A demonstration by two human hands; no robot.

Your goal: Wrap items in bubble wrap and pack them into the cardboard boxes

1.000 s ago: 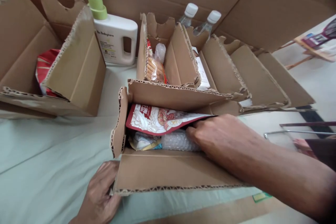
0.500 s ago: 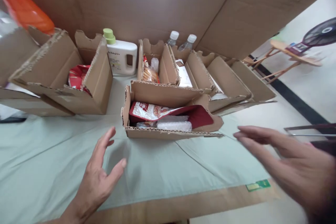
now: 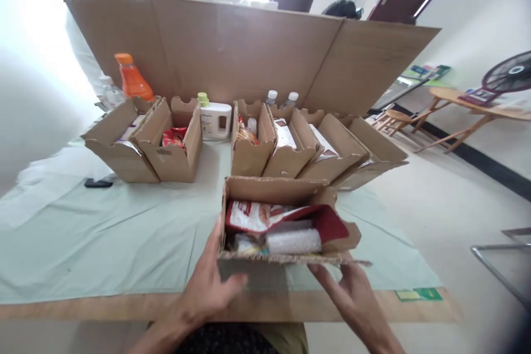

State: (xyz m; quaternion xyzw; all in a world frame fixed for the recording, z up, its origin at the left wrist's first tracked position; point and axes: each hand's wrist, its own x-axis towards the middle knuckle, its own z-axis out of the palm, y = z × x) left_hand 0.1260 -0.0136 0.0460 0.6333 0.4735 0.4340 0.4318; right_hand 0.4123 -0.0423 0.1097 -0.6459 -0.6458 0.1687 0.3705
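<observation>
An open-topped cardboard box (image 3: 277, 188) lies lengthwise in front of me, gripped from both ends. My left hand (image 3: 213, 279) is closed on its left end, fingers partly hidden behind the cardboard and thumb in front. At the lower right corner, my right hand (image 3: 348, 290) grips the box, some fingertips out of sight beneath it. Inside lie a red and white food packet (image 3: 257, 215) and a clear plastic-wrapped item (image 3: 294, 240) whose contents I cannot make out. A shadow shows on the cloth below the box.
Several upright cardboard boxes (image 3: 176, 163) with packets stand in a row behind, along a tall cardboard panel (image 3: 249, 50). Among them is a white detergent bottle (image 3: 213, 121); an orange bottle (image 3: 135, 80) is back left. Pale green cloth (image 3: 136, 232) covers the table.
Both hands, apart from the box before, have moved inward and taken hold of its ends. The box appears shifted toward me. My view has tilted up and shows more of the room.
</observation>
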